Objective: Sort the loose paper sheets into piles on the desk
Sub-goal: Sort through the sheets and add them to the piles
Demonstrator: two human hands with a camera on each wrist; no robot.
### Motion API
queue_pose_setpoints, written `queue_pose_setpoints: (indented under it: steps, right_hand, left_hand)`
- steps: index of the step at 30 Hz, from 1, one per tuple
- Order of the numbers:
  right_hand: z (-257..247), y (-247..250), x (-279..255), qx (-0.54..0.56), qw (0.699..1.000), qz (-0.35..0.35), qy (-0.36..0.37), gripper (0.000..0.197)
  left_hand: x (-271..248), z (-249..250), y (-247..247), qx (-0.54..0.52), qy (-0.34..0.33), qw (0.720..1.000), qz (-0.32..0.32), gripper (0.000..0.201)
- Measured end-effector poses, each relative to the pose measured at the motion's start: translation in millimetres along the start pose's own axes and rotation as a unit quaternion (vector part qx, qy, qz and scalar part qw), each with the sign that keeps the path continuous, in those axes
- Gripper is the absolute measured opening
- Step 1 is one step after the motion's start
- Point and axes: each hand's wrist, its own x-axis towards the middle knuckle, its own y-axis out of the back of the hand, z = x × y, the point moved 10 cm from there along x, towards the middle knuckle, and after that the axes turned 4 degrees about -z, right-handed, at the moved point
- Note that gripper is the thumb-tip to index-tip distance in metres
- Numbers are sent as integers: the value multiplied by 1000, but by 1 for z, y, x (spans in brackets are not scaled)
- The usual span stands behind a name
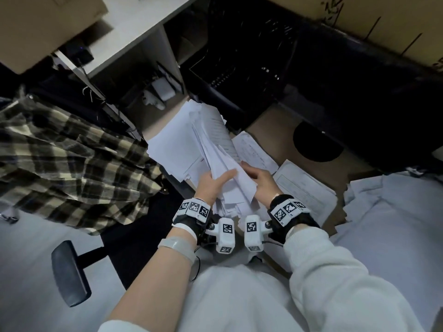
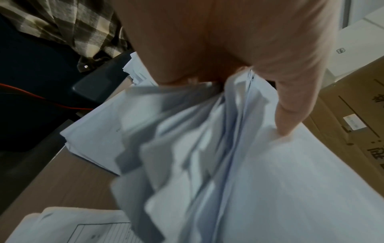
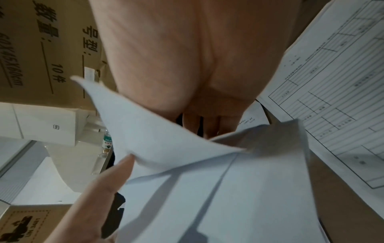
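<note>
Both hands, left hand (image 1: 213,182) and right hand (image 1: 260,179), gripped the fanned paper bundle (image 1: 220,149) above the desk edge (image 1: 318,140), printed forms (image 1: 304,188) just beside.

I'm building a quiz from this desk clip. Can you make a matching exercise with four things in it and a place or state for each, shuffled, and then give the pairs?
Things:
1. bundle of sheets
2. printed form
3. plaid shirt
4. cardboard box

Places or states:
A. draped at the person's left
B. lying flat on the desk, right of the hands
C. held up by the left hand and the right hand
D. at the upper left of the head view

Pairs: 1-C, 2-B, 3-A, 4-D
</note>
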Motion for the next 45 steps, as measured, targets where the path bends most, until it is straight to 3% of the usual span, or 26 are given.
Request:
queue_pose_setpoints:
  steps: [2,5,6,9,14,15,18,24,26,29,31,36,38,41,43,45]
  right_hand:
    - [3,2,-1,25,999,18,-41,31]
    - [16,5,0,57,988,48,-133,71]
    - [16,2,1,59,988,49,-137,72]
    - [12,-5,12,63,991,60,-97,41]
    - [-5,-18,23,62,991,77,-87,13]
    - [-8,-18,27,51,991,87,-87,15]
    - [-17,-14,36,4,986,146,-80,36]
    - [7,26,14,28,919,369,-133,34]
    - [10,26,12,36,922,357,-146,46]
    - [8,20,17,36,937,317,-144,24]
    - [3,29,12,10,928,347,-137,21]
    - [-8,68,-13,-20,893,439,-96,34]
    - [-24,66,-7,-9,919,390,-50,25]
    - [-43,22,16,17,982,188,-14,6]
    - [-46,-2,20,-16,996,91,-5,27]
    - [-45,-9,19,-22,998,55,-9,42]
  left_hand:
    - [3,4,4,29,-11,1000,5,17]
    - [9,6,11,57,-15,998,2,25]
    - [11,8,15,52,-19,998,5,24]
    - [21,11,26,32,-10,999,4,14]
    - [41,19,38,-56,36,997,-36,65]
    - [44,23,40,-63,28,997,-47,60]
    - [56,26,57,-2,12,1000,-28,20]
    - [68,25,92,15,-8,1000,9,12]
    - [68,25,92,20,-10,1000,0,13]
    - [69,22,86,19,-1,1000,-21,15]
    - [69,25,91,31,-6,999,11,13]
    - [71,23,105,26,-7,994,103,22]
    - [66,26,95,14,-15,995,98,29]
    - [58,28,56,-5,-27,999,34,21]
    - [51,31,32,-46,-40,998,-8,22]
    - [44,36,18,-76,-49,996,-23,30]
